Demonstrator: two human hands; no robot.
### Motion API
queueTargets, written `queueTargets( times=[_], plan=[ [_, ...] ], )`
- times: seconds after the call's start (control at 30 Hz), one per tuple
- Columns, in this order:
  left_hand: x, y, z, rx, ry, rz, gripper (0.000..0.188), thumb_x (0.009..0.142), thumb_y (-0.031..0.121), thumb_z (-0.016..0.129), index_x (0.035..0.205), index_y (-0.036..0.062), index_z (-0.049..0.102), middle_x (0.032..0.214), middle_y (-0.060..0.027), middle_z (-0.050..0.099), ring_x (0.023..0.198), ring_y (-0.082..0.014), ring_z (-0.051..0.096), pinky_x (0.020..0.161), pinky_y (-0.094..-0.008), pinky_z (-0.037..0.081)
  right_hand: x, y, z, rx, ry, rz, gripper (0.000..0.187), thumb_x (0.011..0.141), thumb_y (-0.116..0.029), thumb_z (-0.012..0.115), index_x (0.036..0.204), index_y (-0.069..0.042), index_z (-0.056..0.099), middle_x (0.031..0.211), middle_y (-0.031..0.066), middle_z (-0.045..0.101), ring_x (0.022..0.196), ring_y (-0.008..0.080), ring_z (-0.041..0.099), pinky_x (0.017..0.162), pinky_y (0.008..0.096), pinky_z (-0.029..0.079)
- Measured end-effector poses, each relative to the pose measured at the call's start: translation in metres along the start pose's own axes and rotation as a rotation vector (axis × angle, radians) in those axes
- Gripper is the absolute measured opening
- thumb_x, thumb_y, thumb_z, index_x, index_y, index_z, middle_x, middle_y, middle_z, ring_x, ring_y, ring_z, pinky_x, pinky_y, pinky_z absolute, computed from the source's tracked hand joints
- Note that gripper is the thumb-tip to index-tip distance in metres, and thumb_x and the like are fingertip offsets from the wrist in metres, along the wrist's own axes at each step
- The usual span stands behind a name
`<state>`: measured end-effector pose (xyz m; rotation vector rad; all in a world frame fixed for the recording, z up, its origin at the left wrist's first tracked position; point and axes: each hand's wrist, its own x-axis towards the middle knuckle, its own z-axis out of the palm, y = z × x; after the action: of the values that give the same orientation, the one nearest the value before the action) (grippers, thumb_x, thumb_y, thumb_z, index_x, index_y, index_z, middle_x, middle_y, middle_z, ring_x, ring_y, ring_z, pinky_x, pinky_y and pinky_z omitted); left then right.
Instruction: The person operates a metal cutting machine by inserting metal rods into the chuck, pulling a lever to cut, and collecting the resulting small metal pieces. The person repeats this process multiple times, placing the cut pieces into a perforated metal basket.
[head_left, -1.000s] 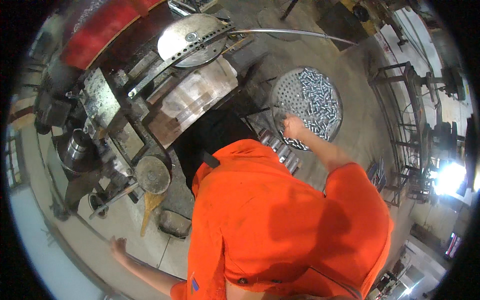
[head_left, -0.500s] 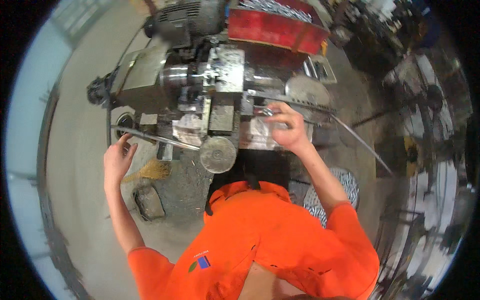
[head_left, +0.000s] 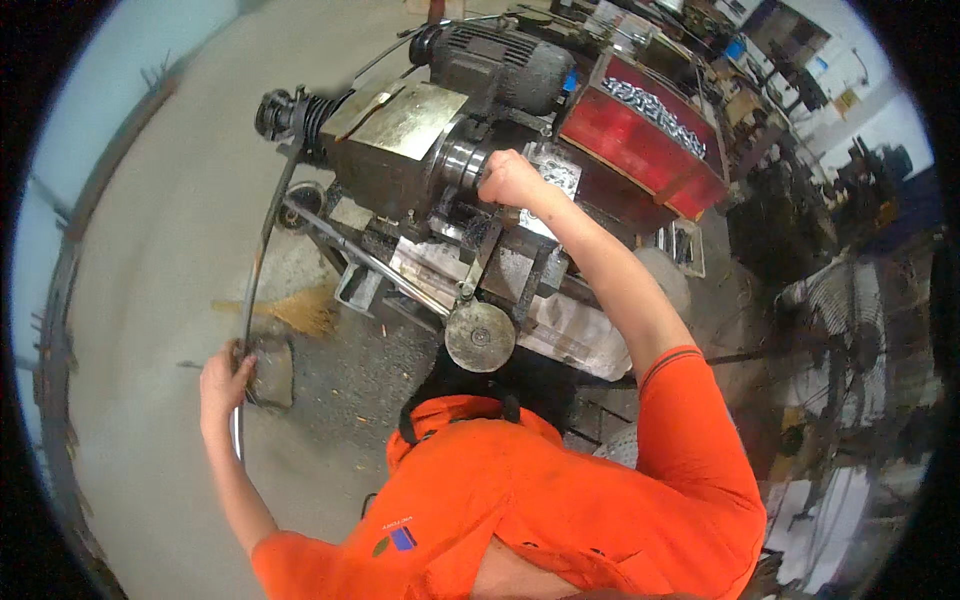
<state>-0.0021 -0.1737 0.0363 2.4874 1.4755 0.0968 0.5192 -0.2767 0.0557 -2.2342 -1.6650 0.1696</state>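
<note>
My left hand [head_left: 226, 385] is closed round the lower part of a long dark lever [head_left: 256, 275], whose bright metal end shows below the fingers. The lever runs up to the left side of a small lathe-like machine [head_left: 385, 165]. At the machine's shiny round spindle [head_left: 463, 164], my right hand [head_left: 512, 180] is closed with its fingertips against the spindle's right end. What those fingers hold is hidden behind the hand. A metal slide block [head_left: 553, 182] lies just under the right wrist. In front of me a round metal disc [head_left: 480, 337] sits on the machine's near end.
Behind the machine are an electric motor [head_left: 505, 68] and a red bin [head_left: 640, 135] with small shiny metal parts. A second bar [head_left: 375, 262] slants toward the disc. A straw broom [head_left: 300, 308] and a dustpan-like scoop [head_left: 272, 370] lie on the floor at left. A fan [head_left: 845, 300] stands right.
My left hand has moved down and now grips the lever, which has swung nearer. My right hand, with a small shiny metal part in its fingers before, has moved left to the spindle. The view has turned.
</note>
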Motion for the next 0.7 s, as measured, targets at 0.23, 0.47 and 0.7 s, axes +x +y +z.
queueTargets(
  times=[0.23,0.47,0.7],
  plan=[
    [0.028,-0.004,0.044,-0.001,0.148,-0.094,0.035,0.081,0.032,0.061,0.086,-0.0020,0.054,0.073,-0.0229,0.059,0.074,-0.0415,0.058,0.064,-0.0482,0.045,0.013,-0.021,-0.008,0.059,-0.025,0.150,0.034,0.056,-0.024,0.065,0.072,0.005,0.063,0.079,0.0267,0.061,0.079,0.0381,0.062,0.071,0.0377,0.050],
    [0.112,-0.137,0.013,0.491,0.271,-0.084,0.017,0.074,0.016,0.061,0.085,0.0046,0.055,0.066,-0.0157,0.062,0.062,-0.0318,0.062,0.058,-0.0422,0.049,0.009,-0.005,0.004,-0.023,0.068,-0.039,0.028,0.058,-0.019,0.058,0.060,0.008,0.053,0.055,0.0245,0.048,0.051,0.0272,0.055,0.054,0.0386,0.043],
    [0.169,-0.183,0.012,0.626,0.246,-0.023,0.019,0.072,0.009,0.058,0.090,0.0059,0.056,0.069,-0.0134,0.063,0.065,-0.0302,0.063,0.060,-0.0404,0.050,0.002,-0.032,-0.014,0.056,0.010,0.260,0.024,0.053,-0.018,0.060,0.061,0.004,0.061,0.070,0.0265,0.059,0.071,0.0390,0.061,0.069,0.0402,0.050]
  ],
)
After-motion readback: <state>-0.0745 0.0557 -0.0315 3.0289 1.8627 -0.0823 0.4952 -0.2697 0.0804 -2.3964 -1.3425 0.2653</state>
